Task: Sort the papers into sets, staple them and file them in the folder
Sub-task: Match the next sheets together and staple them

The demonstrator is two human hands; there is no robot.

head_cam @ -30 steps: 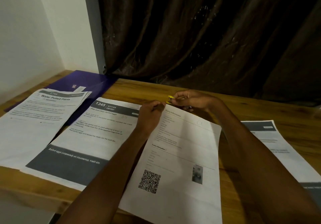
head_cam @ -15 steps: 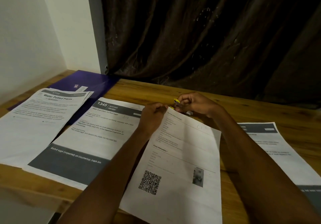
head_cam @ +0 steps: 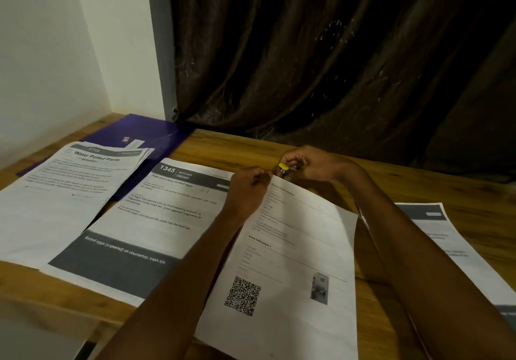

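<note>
A wooden tabletop (head_cam: pixel 329 147) is seen running up to a white wall at the left and a dark curtain (head_cam: pixel 321 52) at the back. Two forearms are stretched forward from the near edge, meeting near the middle of the tabletop.

The left hand (head_cam: pixel 247 189) is laid on the upper left corner of the sheet with the QR code (head_cam: pixel 282 270), its fingers curled and that corner pinched between them. The right hand (head_cam: pixel 312 164) is held just beyond the same corner, fingers curled round a small yellow object (head_cam: pixel 283 167); what that object is cannot be told. The two hands are almost touching.

The QR-code sheet is spread between the forearms, its lower part overhanging the near edge. Just to its left lies the "Peel and clean boiled eggs" sheet (head_cam: pixel 156 220), partly covered by the left forearm. Further left lies the "Water Potted Plants" stack (head_cam: pixel 64 189), its top edge resting on the purple folder (head_cam: pixel 159 133) in the far left corner. Another sheet (head_cam: pixel 446 242) lies to the right, beyond the right forearm. Bare wood is left between the hands and the curtain.
</note>
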